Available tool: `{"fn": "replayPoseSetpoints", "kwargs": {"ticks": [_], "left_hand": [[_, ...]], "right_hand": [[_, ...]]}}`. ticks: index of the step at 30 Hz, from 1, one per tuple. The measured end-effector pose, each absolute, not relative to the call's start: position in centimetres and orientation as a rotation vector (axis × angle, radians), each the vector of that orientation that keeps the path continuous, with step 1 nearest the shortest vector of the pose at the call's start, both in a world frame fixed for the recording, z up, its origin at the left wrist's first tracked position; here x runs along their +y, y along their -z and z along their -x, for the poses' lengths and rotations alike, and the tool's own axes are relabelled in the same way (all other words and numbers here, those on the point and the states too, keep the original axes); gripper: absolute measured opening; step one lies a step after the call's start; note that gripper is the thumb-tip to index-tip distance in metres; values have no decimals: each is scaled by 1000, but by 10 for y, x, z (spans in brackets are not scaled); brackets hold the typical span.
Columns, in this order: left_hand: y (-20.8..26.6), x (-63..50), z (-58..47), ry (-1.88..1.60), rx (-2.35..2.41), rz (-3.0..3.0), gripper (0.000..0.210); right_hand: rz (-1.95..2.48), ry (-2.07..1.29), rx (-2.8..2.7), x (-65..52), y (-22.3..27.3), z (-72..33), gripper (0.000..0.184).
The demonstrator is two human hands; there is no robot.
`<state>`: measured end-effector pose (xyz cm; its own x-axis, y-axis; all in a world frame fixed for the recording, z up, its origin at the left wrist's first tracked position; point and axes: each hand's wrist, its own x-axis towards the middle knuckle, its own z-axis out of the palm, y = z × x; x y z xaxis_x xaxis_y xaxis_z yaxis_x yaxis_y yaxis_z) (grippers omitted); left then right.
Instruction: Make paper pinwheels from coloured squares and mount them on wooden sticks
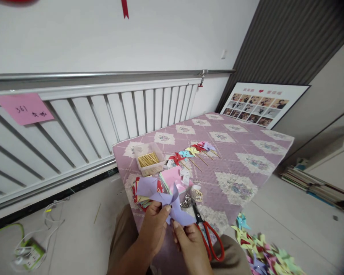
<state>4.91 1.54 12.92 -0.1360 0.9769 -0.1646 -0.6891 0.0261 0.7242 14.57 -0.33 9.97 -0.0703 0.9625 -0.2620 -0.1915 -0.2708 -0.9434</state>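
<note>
A purple paper pinwheel (180, 214) is held up over the near edge of the table. My left hand (156, 225) is closed on its left side, the thumb close to the dark pin at the centre. With closed fingers my right hand (189, 240) grips its lower edge; whether a stick is behind it is hidden. Just right of the hands lie scissors (209, 236) with red handles. A small pile of metal pins (186, 200) and a cup of small pale pieces (197, 194) are beyond the pinwheel. Paper squares (147, 186) are stacked to the left.
A clear plastic box (150, 156) holds thin golden sticks. Several finished pinwheels (192, 151) on sticks lie in a row on the patterned tablecloth (186, 130). A heap of pinwheels (263, 252) is on the floor at right. A white radiator (117, 114) runs along the wall.
</note>
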Motion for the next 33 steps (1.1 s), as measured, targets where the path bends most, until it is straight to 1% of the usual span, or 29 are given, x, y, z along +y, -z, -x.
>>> {"fn": "replayPoseSetpoints", "kwargs": {"ticks": [4, 8, 14, 17, 20, 22, 26, 33], "left_hand": [[-128, 16, -49, -1546, 897, -427, 13], [-127, 16, -49, -1554, 933, -407, 14], [-129, 16, -45, -1574, 886, -416, 8], [-129, 15, -42, -1555, 830, -435, 7], [-129, 14, -40, -1529, 782, -455, 11], [-129, 14, -39, -1529, 792, -458, 13], [-128, 15, -40, -1530, 821, -464, 10], [-126, 14, -41, -1519, 844, -477, 10]], "right_hand": [[1198, -1518, -990, -4, -103, -145, 45], [1158, -1602, -947, -7, -107, -143, 44], [1135, -1644, -886, -7, -95, -141, 39], [1134, -1648, -871, -7, -88, -141, 39], [1128, -1652, -898, -7, -87, -141, 37], [1125, -1651, -914, -8, -88, -141, 37], [1140, -1646, -926, -7, -90, -142, 37], [1205, -1621, -944, -6, -92, -142, 37]]}}
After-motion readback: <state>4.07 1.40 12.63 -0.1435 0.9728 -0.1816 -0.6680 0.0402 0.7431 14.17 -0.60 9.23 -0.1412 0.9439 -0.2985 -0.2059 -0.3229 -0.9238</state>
